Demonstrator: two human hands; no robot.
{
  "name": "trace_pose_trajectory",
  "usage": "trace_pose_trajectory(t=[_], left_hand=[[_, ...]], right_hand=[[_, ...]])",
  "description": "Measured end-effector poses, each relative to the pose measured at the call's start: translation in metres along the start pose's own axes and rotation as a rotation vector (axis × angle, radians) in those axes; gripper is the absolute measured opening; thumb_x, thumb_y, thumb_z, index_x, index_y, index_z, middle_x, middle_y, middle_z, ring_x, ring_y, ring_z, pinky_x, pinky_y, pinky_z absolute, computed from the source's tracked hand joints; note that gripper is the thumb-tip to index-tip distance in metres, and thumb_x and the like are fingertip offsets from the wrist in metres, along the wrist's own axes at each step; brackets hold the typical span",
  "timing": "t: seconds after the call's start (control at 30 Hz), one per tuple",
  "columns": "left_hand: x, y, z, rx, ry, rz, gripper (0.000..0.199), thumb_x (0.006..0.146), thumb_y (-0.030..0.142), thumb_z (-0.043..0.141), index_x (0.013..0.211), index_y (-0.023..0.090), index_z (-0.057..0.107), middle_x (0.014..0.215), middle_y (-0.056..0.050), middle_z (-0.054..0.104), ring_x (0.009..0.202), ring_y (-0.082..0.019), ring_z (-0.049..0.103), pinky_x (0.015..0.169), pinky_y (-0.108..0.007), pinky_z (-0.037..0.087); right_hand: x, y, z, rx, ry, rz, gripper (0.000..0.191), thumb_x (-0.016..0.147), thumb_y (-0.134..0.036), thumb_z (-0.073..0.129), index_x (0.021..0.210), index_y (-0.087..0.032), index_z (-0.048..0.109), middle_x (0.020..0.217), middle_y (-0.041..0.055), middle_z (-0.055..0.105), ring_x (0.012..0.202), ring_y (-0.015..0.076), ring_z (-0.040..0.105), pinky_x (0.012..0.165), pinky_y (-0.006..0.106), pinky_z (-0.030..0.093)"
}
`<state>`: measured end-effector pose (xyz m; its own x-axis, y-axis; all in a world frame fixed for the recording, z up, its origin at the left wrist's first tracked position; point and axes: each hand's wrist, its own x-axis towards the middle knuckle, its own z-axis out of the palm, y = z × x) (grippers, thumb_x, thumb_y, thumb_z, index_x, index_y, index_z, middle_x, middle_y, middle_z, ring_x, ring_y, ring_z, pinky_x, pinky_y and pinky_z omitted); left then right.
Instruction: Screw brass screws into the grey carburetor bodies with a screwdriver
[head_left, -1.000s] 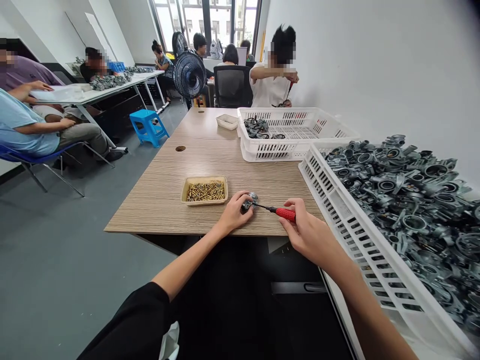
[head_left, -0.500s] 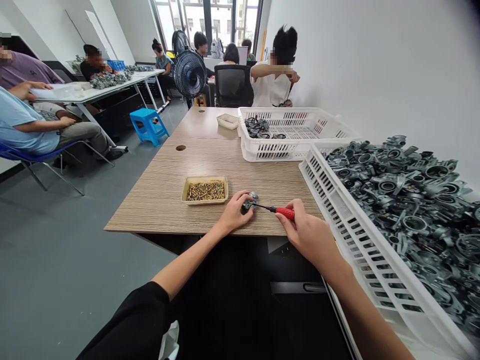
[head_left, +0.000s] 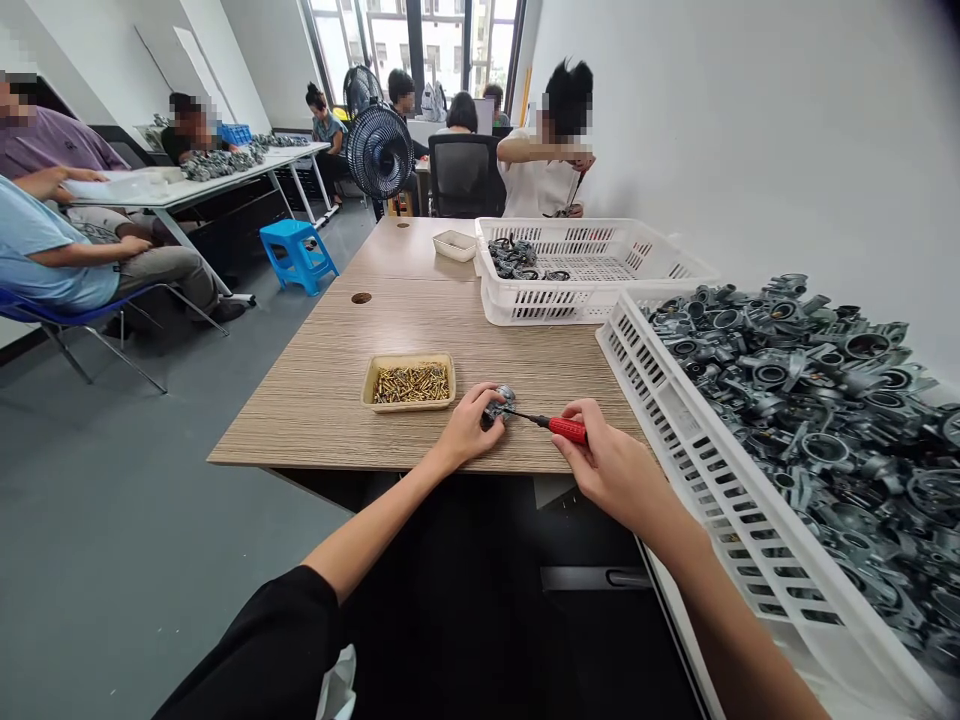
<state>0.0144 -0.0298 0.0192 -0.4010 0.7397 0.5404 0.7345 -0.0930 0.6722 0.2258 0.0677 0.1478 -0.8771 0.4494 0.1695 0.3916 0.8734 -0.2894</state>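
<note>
Near the front edge of the wood-grain table [head_left: 300, 420], my left hand [head_left: 471, 425] grips a small grey metal casting [head_left: 504, 400], its fingers partly covering the part. My right hand [head_left: 611, 455] is closed around the red handle of a screwdriver [head_left: 568, 430]. The screwdriver's dark shaft points left, and its tip meets the casting; the exact contact spot is too small to make out. Left of my left hand sits a shallow cream tray [head_left: 409, 406] filled with brass-coloured screws [head_left: 411, 382].
A white crate [head_left: 705, 460] heaped with grey metal castings [head_left: 825, 400] stands close on my right. Behind it, another white crate [head_left: 525, 300] holds a few parts beside a small tray [head_left: 454, 256]. Across the table a person [head_left: 544, 170] works with a screwdriver.
My right hand and the screwdriver handle have shifted very slightly left. The left hand keeps its hold on the casting.
</note>
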Motion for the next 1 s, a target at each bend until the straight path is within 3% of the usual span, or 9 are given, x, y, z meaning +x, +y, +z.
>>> trace_pose_trajectory(t=[0.07, 0.2, 0.33, 0.4, 0.53, 0.67, 0.77, 0.9, 1.0], left_hand=[[0.000, 0.000, 0.000, -0.002, 0.001, 0.006, 0.034, 0.083, 0.012, 0.062, 0.114, 0.022, 0.060, 0.133, -0.010, 0.059, 0.128, -0.024, 0.057, 0.115, -0.043, 0.045], [0.000, -0.001, 0.001, 0.001, 0.006, 0.005, 0.033, 0.083, 0.012, 0.062, 0.114, 0.022, 0.060, 0.133, -0.010, 0.059, 0.129, -0.024, 0.057, 0.115, -0.043, 0.045], [0.000, -0.001, 0.001, 0.006, 0.006, -0.001, 0.033, 0.083, 0.013, 0.063, 0.114, 0.023, 0.061, 0.133, -0.010, 0.059, 0.130, -0.025, 0.057, 0.116, -0.044, 0.045], [-0.001, -0.001, 0.001, 0.005, 0.006, -0.003, 0.033, 0.083, 0.013, 0.063, 0.114, 0.023, 0.061, 0.133, -0.010, 0.059, 0.129, -0.025, 0.057, 0.115, -0.043, 0.046], [-0.001, 0.001, 0.000, 0.001, -0.001, 0.000, 0.032, 0.083, 0.013, 0.062, 0.114, 0.023, 0.061, 0.133, -0.010, 0.059, 0.128, -0.024, 0.058, 0.114, -0.042, 0.047], [-0.001, 0.001, -0.001, -0.002, -0.002, -0.007, 0.033, 0.082, 0.012, 0.063, 0.114, 0.023, 0.061, 0.133, -0.010, 0.060, 0.128, -0.025, 0.058, 0.114, -0.043, 0.047], [-0.001, 0.001, 0.000, -0.005, -0.001, -0.004, 0.033, 0.082, 0.012, 0.063, 0.113, 0.023, 0.061, 0.133, -0.010, 0.060, 0.128, -0.025, 0.058, 0.115, -0.043, 0.046], [-0.001, 0.001, 0.000, -0.003, 0.008, -0.004, 0.033, 0.082, 0.012, 0.063, 0.113, 0.023, 0.061, 0.133, -0.010, 0.060, 0.127, -0.025, 0.059, 0.114, -0.043, 0.047], [-0.001, 0.001, 0.000, -0.001, 0.011, 0.000, 0.033, 0.082, 0.012, 0.063, 0.113, 0.023, 0.061, 0.133, -0.010, 0.060, 0.127, -0.025, 0.059, 0.114, -0.042, 0.047]], right_hand=[[-0.001, -0.002, 0.000, -0.043, 0.011, 0.009, 0.018, 0.103, -0.041, 0.043, 0.107, -0.024, 0.046, 0.079, 0.0013, 0.070, 0.066, 0.0216, 0.068, 0.054, 0.026, 0.030], [-0.002, -0.008, 0.002, -0.210, 0.069, 0.104, 0.033, 0.101, -0.055, 0.043, 0.094, -0.023, 0.048, 0.059, -0.0004, 0.061, 0.053, 0.0218, 0.062, 0.051, 0.027, 0.020], [-0.002, -0.010, 0.006, -0.202, 0.080, 0.139, 0.037, 0.100, -0.059, 0.043, 0.094, -0.023, 0.050, 0.057, -0.0007, 0.061, 0.052, 0.0212, 0.061, 0.051, 0.027, 0.019], [-0.001, -0.009, 0.007, -0.192, 0.118, 0.141, 0.033, 0.101, -0.055, 0.044, 0.103, -0.023, 0.052, 0.067, 0.0007, 0.067, 0.056, 0.0211, 0.063, 0.051, 0.027, 0.022], [-0.001, -0.007, 0.005, -0.184, 0.171, 0.024, 0.027, 0.105, -0.042, 0.038, 0.120, -0.024, 0.052, 0.107, 0.0059, 0.071, 0.068, 0.0194, 0.067, 0.051, 0.027, 0.028], [-0.004, -0.007, -0.002, -0.106, 0.078, -0.064, 0.019, 0.105, -0.033, 0.037, 0.117, -0.024, 0.049, 0.112, 0.0064, 0.069, 0.078, 0.0195, 0.069, 0.051, 0.027, 0.032], [-0.005, -0.008, -0.004, -0.107, 0.051, -0.048, 0.015, 0.105, -0.033, 0.037, 0.106, -0.023, 0.049, 0.097, 0.0045, 0.071, 0.074, 0.0198, 0.069, 0.051, 0.026, 0.029], [-0.003, -0.008, 0.000, -0.253, 0.084, 0.065, 0.031, 0.103, -0.051, 0.040, 0.093, -0.023, 0.049, 0.063, 0.0005, 0.063, 0.055, 0.0213, 0.063, 0.049, 0.026, 0.020], [-0.003, -0.006, 0.000, -0.238, 0.091, 0.092, 0.032, 0.103, -0.053, 0.041, 0.099, -0.023, 0.050, 0.067, 0.0011, 0.066, 0.057, 0.0226, 0.064, 0.050, 0.026, 0.022]])
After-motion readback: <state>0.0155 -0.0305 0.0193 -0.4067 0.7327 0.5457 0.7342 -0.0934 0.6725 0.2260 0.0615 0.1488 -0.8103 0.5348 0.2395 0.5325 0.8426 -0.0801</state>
